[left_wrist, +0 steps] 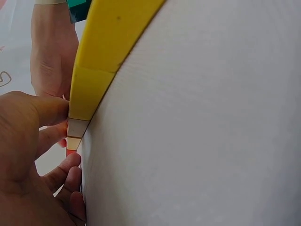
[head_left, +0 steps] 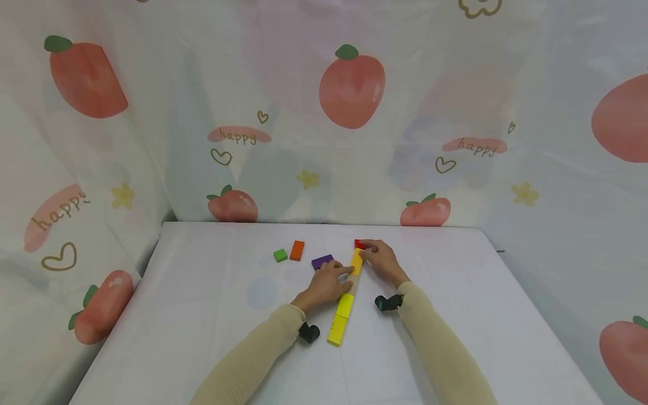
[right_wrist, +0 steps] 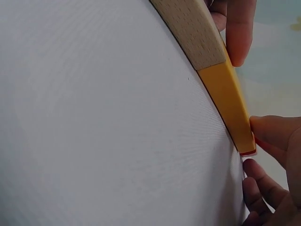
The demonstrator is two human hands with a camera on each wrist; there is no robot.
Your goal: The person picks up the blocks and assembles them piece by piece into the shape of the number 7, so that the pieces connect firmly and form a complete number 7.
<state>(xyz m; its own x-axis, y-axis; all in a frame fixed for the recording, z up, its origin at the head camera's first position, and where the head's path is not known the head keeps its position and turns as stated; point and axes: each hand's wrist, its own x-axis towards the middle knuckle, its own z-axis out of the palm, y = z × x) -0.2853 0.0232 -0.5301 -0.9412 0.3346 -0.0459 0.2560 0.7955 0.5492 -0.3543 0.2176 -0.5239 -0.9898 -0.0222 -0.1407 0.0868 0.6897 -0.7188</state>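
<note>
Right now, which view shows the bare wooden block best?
The right wrist view: the bare wooden block is large, its grain visible. Head shows it small by the left hand; left wrist, only a sliver.

A red block (head_left: 358, 243), partly hidden, sits at the far end of a slanting line on the worktop (head_left: 435, 349); nearer follow an amber block (head_left: 357, 262), a grained bare-wood block (head_left: 354, 284) and two yellow blocks (head_left: 345, 305), joined end to end.
</note>
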